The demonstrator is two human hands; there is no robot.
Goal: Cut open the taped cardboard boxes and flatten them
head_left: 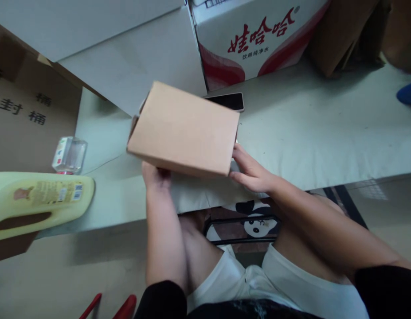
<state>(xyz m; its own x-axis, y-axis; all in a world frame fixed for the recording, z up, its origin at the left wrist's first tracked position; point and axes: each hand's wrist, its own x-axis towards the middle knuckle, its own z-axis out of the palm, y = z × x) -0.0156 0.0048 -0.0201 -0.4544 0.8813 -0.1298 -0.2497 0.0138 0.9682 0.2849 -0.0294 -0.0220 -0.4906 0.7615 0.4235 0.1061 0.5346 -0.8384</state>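
A plain brown cardboard box (185, 128) is held tilted above the pale table (308, 133), near its front edge. My left hand (155, 176) grips the box's near left underside; its fingers are hidden beneath the cardboard. My right hand (250, 170) holds the near right corner, fingers curled against the box's side and bottom. A dark phone (229, 101) lies flat on the table just behind the box, partly covered by it.
A yellow jug (35, 199) lies on its side at the left edge, with a small clear bottle (69, 155) behind it. A white and red carton (255, 35) stands at the back. Brown cartons (22, 110) sit at the left and back right (338, 35).
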